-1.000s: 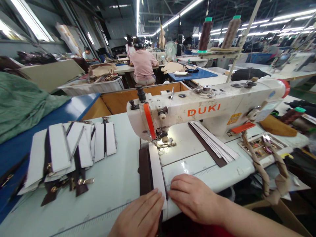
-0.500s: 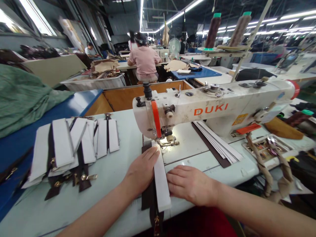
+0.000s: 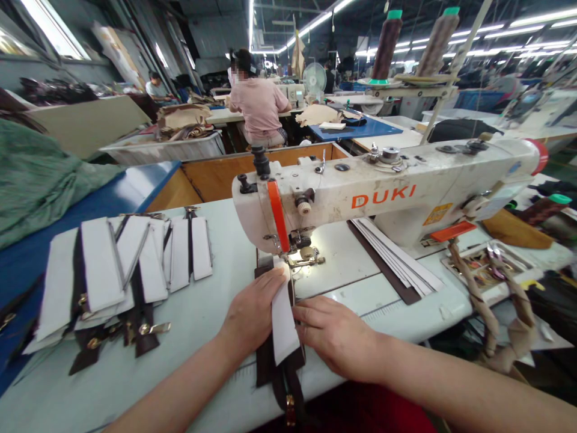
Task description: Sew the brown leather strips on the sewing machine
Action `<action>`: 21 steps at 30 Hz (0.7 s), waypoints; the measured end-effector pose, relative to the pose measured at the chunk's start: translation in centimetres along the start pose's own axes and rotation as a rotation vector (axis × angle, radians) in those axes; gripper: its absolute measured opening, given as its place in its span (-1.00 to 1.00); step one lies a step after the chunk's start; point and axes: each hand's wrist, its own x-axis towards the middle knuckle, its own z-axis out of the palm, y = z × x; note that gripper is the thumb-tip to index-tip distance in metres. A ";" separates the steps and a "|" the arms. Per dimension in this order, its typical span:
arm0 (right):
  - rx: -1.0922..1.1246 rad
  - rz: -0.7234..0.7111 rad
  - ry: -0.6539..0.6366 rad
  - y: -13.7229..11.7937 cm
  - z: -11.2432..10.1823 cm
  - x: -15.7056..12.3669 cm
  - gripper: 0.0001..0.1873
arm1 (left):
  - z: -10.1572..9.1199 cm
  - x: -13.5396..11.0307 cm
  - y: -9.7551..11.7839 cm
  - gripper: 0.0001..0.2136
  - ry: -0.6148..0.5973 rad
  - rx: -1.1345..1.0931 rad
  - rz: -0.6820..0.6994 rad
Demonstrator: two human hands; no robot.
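Observation:
A zipper with dark tape (image 3: pixel 295 385) and a gold slider lies below the sewing machine's (image 3: pixel 383 180) presser foot, with a white strip (image 3: pixel 283 328) on top and a dark brown piece (image 3: pixel 264 367) beneath. The far end of the white strip reaches the lit needle area. My left hand (image 3: pixel 252 310) lies flat with its fingers stretched over the strip's left side, fingertips just short of the foot. At the right edge, my right hand (image 3: pixel 336 334) has its fingers closed on the layered strip; its thumb is hidden. The strip's near end is bent up slightly.
Several white-backed zipper pieces (image 3: pixel 103 264) lie at left on the table. White strips (image 3: pixel 392 252) sit on a brown piece under the machine arm. A tray of small tools (image 3: pixel 489 264) is at right. Thread cones (image 3: pixel 387 48) stand behind. A person in pink (image 3: pixel 259 105) sits ahead.
The white strip's near end has swung left and lifted, showing more dark tape along its right edge. My right hand has moved slightly left onto that edge. The whole view has shifted a little.

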 end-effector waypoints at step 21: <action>-0.203 0.056 0.031 -1.4 2.7 1.8 -0.87 | -1.7 -0.7 1.9 -0.60 -0.124 0.027 0.084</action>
